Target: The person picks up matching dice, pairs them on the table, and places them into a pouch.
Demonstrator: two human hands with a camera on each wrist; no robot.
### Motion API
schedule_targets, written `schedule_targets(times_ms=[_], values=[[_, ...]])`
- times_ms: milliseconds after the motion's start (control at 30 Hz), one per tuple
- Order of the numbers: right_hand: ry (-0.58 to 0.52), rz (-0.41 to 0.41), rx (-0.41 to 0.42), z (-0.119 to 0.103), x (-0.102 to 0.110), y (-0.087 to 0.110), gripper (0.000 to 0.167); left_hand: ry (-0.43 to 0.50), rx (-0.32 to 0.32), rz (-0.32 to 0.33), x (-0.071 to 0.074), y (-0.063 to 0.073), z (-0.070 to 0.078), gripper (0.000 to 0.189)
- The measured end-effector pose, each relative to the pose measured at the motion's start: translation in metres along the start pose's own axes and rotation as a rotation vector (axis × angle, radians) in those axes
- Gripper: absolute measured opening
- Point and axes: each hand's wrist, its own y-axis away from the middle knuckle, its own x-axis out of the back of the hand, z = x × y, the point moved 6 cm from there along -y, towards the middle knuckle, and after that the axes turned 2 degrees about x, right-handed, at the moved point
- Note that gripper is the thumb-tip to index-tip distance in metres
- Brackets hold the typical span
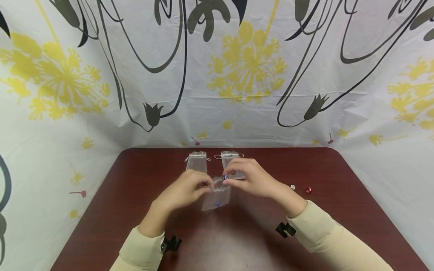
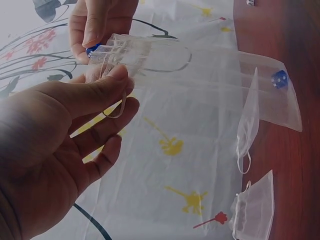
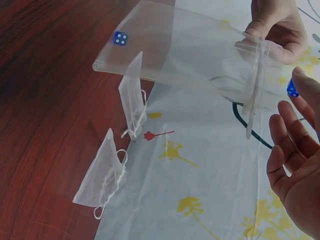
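Pinching a sheer bag (image 1: 217, 196) by its gathered rim, the left hand (image 1: 188, 187) faces the right hand (image 1: 251, 177), whose thumb and fingers hold a blue die (image 1: 225, 177) just beside the mouth. The mesh looks light, limp and easily snagged, likely best held at the rim; the die, probably hard and slick, suits a narrow pinch across opposite faces. Both forearms slant inward. Away from the fingers, a second die (image 1: 218, 204) shows at the bag's bottom; beyond them, two more bags (image 1: 197, 162) lie on the desk (image 1: 152, 165).

2 cream sleeves (image 1: 315, 230); 2 black wrist cameras (image 1: 171, 244).
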Motion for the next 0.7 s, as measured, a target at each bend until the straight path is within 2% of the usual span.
schedule_targets(times_ms=[167, 300, 467, 567, 700], values=[[0.018, 0.017, -0.011, 0.005, 0.0, 0.003, 0.017, -0.019, -0.007, 0.007, 0.001, 0.0, 0.003, 0.013], [0.046, 0.023, -0.036, 0.011, 0.002, 0.009, 0.029, -0.064, -0.041, 0.039, 0.004, 0.001, 0.006, 0.013], [0.026, -0.051, -0.069, 0.018, -0.001, 0.015, 0.04, -0.072, -0.098, 0.095, 0.009, 0.002, 0.008, 0.016], [0.001, -0.098, -0.066, 0.02, -0.003, 0.017, 0.031, -0.058, -0.139, 0.144, 0.012, 0.004, 0.008, 0.017], [0.006, -0.126, -0.027, 0.021, -0.004, 0.018, 0.008, -0.03, -0.155, 0.235, 0.016, 0.006, 0.004, 0.017]])
